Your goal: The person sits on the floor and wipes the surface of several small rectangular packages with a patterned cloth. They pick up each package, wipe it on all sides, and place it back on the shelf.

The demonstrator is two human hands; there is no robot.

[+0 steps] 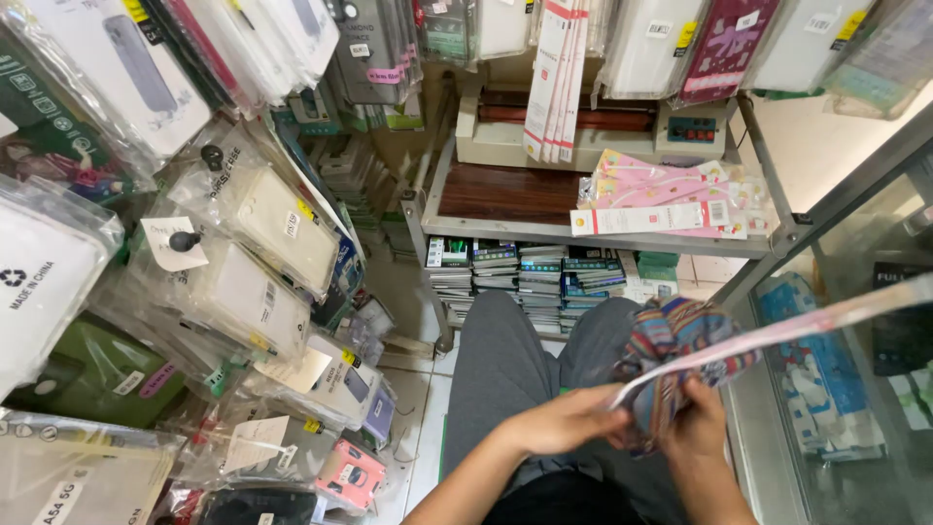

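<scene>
Both hands meet above the lap — the left hand [569, 420] and the right hand [702, 426] each close their grip on a striped woven cloth pouch [671, 340] and a long, flat pink-and-white packet [777, 335] — beside a glass display case [836, 389].

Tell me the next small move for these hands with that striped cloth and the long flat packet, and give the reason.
Probably draw the long flat packet a little further through the striped cloth. The left hand and the right hand both grip the cloth bunched around the packet's near end, while most of its length sticks out uncovered to the right, over the glass case.
</scene>
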